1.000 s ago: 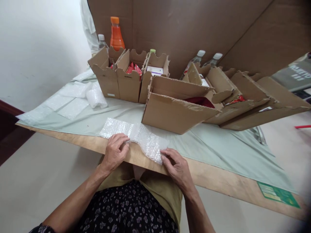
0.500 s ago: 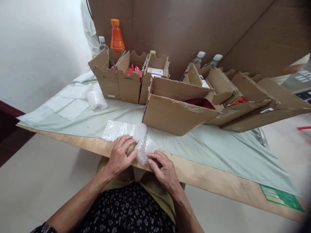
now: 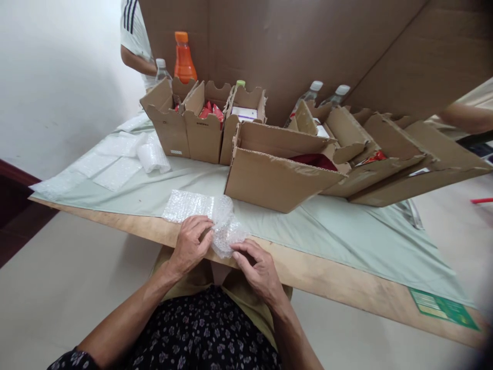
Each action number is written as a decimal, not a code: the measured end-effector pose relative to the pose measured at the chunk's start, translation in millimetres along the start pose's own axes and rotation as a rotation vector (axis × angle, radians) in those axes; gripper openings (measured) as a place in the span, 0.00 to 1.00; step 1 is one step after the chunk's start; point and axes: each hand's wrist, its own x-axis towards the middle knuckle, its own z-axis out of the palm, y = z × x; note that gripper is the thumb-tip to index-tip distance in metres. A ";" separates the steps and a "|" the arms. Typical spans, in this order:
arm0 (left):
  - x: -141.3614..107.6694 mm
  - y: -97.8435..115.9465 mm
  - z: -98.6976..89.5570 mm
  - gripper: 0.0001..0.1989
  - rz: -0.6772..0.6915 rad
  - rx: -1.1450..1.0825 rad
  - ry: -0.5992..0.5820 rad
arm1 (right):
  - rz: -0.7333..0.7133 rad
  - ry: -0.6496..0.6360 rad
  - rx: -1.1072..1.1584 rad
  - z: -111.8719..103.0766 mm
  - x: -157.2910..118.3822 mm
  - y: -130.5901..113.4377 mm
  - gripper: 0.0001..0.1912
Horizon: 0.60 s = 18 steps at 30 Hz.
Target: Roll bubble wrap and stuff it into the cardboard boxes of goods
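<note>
A piece of clear bubble wrap (image 3: 225, 234) lies crumpled at the table's front edge, between my two hands. My left hand (image 3: 193, 241) has its fingers bent and its thumb and fingertips closed on the left side of the wrap. From the right, my right hand (image 3: 257, 264) pinches the lower right corner between thumb and fingers. A flat bubble wrap piece (image 3: 187, 205) extends behind my left hand, touching the crumpled part; I cannot tell whether they are one sheet. Anything inside the folds is hidden.
Open cardboard boxes (image 3: 283, 180) stand along the back, with red and white packets in some. More bubble wrap (image 3: 119, 164) lies at the left. An orange bottle (image 3: 185, 59) and several clear bottles rise behind the boxes. Another person's arm (image 3: 136, 61) shows behind the cardboard partition (image 3: 269, 46).
The crumpled bubble wrap has shifted slightly between my hands, and both hands stay close to it. At the back left, another person's sleeve and forearm have come further into view.
</note>
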 end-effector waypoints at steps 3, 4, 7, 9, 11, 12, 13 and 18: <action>2.5 2.2 -2.4 0.06 -0.017 -0.010 0.027 | 0.031 0.021 0.017 -1.7 0.7 -2.3 0.08; 3.6 3.4 -3.8 0.05 -0.028 -0.012 0.031 | 0.032 0.040 0.026 -2.5 1.0 -3.0 0.08; 7.4 8.0 -8.5 0.10 -0.086 -0.049 0.027 | 0.024 0.136 0.057 -5.5 1.6 -4.5 0.07; 10.0 11.3 -10.7 0.12 -0.131 -0.109 0.021 | 0.024 0.212 0.074 -7.7 1.5 -4.9 0.07; 12.1 14.1 -11.4 0.13 -0.155 -0.172 0.015 | 0.028 0.276 0.087 -10.0 1.0 -5.1 0.06; 13.0 15.3 -11.2 0.12 -0.160 -0.201 0.008 | 0.030 0.303 0.094 -11.2 0.6 -5.2 0.05; 13.7 16.3 -10.9 0.12 -0.160 -0.224 -0.002 | 0.036 0.327 0.101 -12.3 0.1 -5.1 0.05; 14.9 19.4 -9.9 0.11 -0.102 -0.262 -0.066 | 0.131 0.429 0.160 -16.9 -2.6 0.2 0.05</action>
